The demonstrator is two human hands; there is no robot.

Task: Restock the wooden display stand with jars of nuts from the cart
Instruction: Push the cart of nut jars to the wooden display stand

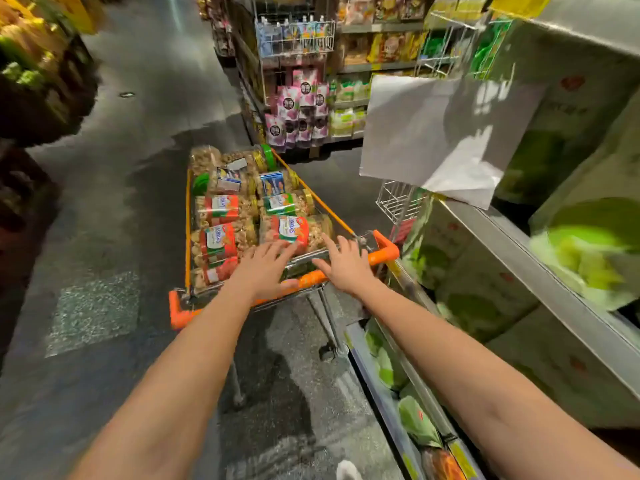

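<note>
A shopping cart with an orange handle (382, 255) stands in the aisle ahead of me, filled with several clear jars of nuts lying on their sides. The nearest jar (294, 230) has a red label and lies at the cart's near right. My left hand (265, 268) reaches over the handle with straight fingers, its fingertips at that jar's label. My right hand (343, 263) is spread flat above the handle just right of the jar, fingers apart. Neither hand grips anything. No wooden display stand is in view.
A metal shelf (540, 258) with green-printed boxes runs close along my right. A white paper sign (440, 133) hangs from it beside a wire basket (398, 200). More snack shelves (311, 91) stand beyond the cart. Dark produce displays (38, 74) sit at left across open grey floor.
</note>
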